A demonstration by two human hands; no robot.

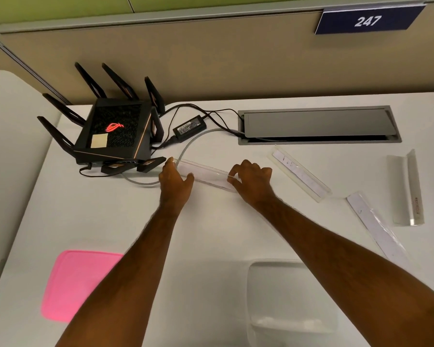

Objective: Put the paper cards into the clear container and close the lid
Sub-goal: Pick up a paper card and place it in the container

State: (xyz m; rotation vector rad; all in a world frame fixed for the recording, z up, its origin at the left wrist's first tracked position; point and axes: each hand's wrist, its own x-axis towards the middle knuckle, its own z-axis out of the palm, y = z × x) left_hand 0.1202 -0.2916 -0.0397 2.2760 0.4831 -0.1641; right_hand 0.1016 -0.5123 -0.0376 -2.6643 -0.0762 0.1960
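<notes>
The white surface (pixel 211 234) carries a black router (pixel 113 132) at the far left. At the near edge sit a pink lid (pixel 73 284) and a clear container (pixel 286 296), open and almost see-through. Both hands grip one long card strip in a clear sleeve (pixel 206 174): left hand (pixel 174 180) pinching its left end, right hand (pixel 252 180) its right. Three more sleeved cards (pixel 300 175) lie to the right.

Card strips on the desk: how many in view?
4. One held between the left hand and right hand at center; one right of the hands; one further right; one, upright-folded, at far right. Others may be hidden.
</notes>
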